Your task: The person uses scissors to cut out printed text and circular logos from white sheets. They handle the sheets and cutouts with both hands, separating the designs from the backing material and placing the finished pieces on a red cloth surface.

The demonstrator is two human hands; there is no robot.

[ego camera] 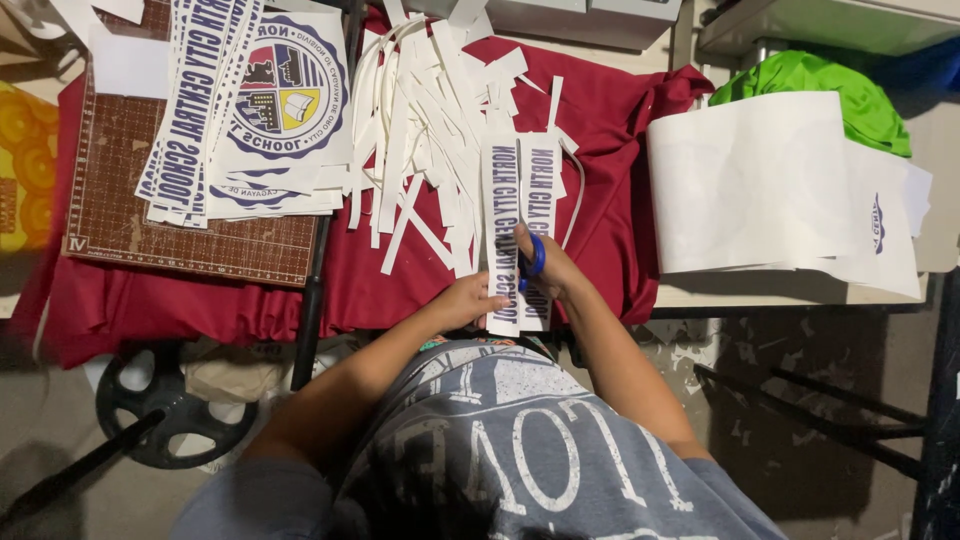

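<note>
Blue-handled scissors [533,262] gripped in my right hand [549,268], left hand [470,298] pinching the printed strip [501,215]: mid-cut, next needs steady feeding along the line.

Print workshop, cutting mat [190,235], printed stickers [280,100] (stacked), paper offcuts [420,130]

Subject: one person, seen from above. Garment worn: a grey-blue T-shirt [520,450] of soft, slightly heathered fabric, with large block lettering in off-white outline across the chest, appearing upside down from this view. A small patch of multicoloured print shows at the neckline. Sleeves are short, ending above the elbow. Both forearms are bare. No watch, ring, bracelet or glove is visible on either wrist.
</note>
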